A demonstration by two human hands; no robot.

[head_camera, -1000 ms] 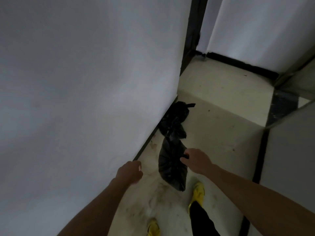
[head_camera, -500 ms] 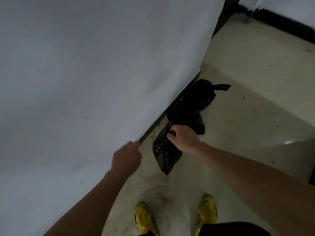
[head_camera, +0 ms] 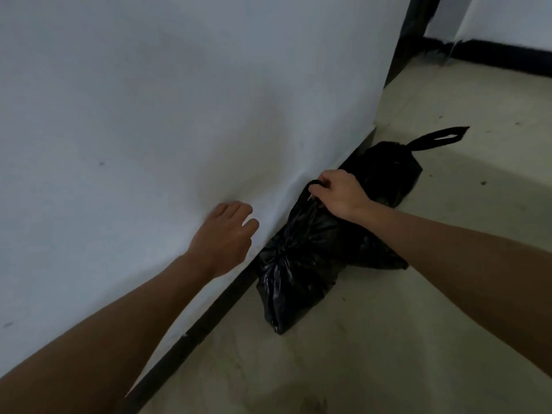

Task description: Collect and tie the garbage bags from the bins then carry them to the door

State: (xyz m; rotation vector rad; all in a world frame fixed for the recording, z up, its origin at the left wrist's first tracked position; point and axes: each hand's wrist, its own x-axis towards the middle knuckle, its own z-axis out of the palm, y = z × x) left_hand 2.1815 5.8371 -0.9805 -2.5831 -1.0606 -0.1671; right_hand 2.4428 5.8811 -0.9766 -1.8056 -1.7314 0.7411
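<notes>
A tied black garbage bag [head_camera: 294, 270] lies on the floor against the wall's dark skirting. My right hand [head_camera: 340, 194] grips its knotted top, fingers curled round the black loop. Just beyond it a second tied black garbage bag [head_camera: 391, 171] rests on the floor by the wall, its handle loop [head_camera: 439, 138] sticking out to the right. My left hand [head_camera: 224, 237] hovers close to the white wall, left of the near bag, fingers loosely bent and holding nothing.
A white wall [head_camera: 149, 115] fills the left side, with a dark skirting [head_camera: 209, 318] along the beige floor [head_camera: 418, 324]. A dark door frame [head_camera: 409, 31] stands at the wall's far end. Another white wall with black skirting [head_camera: 493, 55] runs behind.
My right hand has lowered the carried bag onto the floor beside the other bag. I have bent closer to the floor, and my feet have left the view. My left hand has opened slightly.
</notes>
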